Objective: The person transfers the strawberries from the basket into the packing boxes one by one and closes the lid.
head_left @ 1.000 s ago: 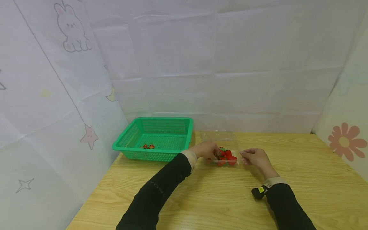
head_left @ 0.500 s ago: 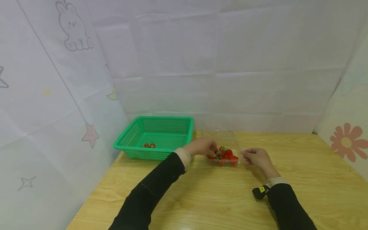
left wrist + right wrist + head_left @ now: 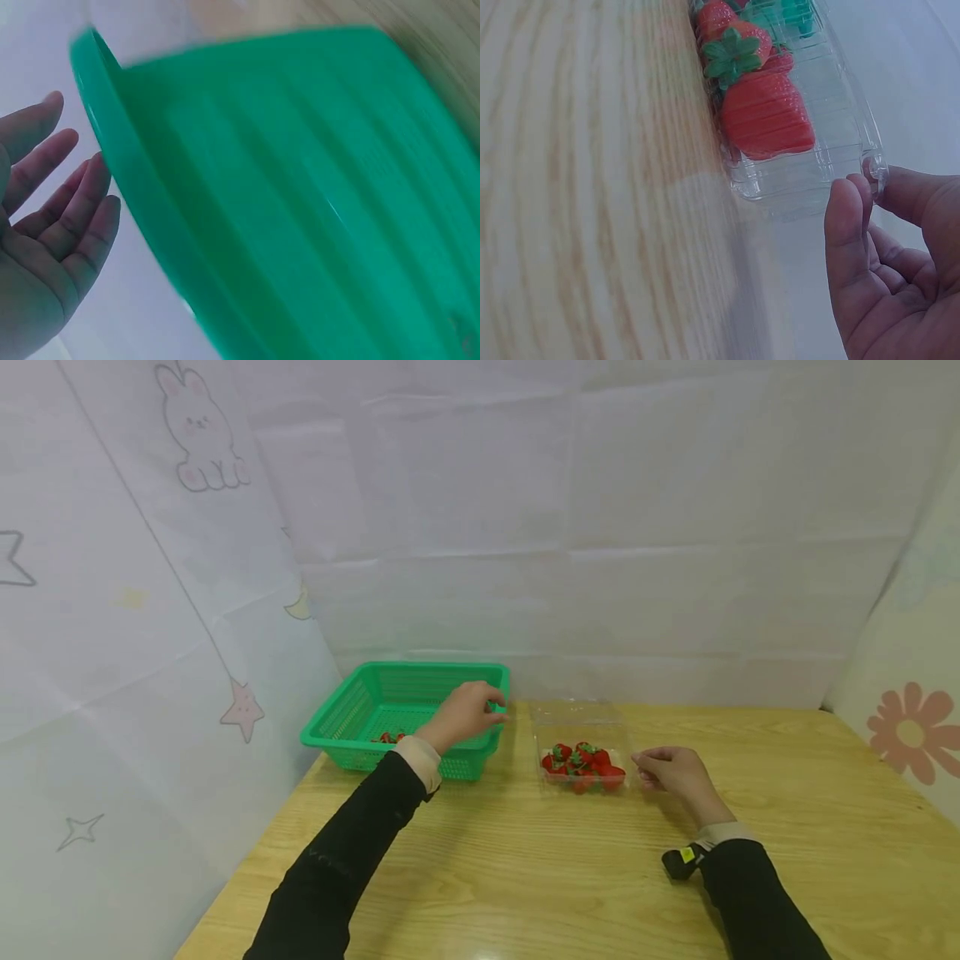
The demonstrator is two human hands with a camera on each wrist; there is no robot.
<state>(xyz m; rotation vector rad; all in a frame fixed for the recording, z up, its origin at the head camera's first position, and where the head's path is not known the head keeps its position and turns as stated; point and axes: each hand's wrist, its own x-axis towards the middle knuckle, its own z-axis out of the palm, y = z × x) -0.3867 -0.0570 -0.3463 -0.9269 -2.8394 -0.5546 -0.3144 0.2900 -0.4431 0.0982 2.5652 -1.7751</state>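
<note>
My left hand [image 3: 465, 714] hovers over the right side of a green plastic basket [image 3: 352, 746], palm empty and fingers loosely bent. In the left wrist view its fingertips come up beside the basket's rim [image 3: 142, 202]. To the right stands a clear plastic box [image 3: 538, 747], its lid [image 3: 573, 713] folded back. Several red strawberries [image 3: 583, 767] with green leaves lie in it. The thumb and index finger of my right hand [image 3: 900, 277] pinch the box's rim at its right end.
A few small red pieces [image 3: 386, 737] lie in the basket, partly hidden by the left arm. Basket and box share a wooden table [image 3: 540, 877]. White printed cloth [image 3: 600, 527] hangs behind and along both sides.
My left hand has lifted out of the box, away from the strawberries, and moved left over the basket. The right hand keeps its pinch on the box's rim.
</note>
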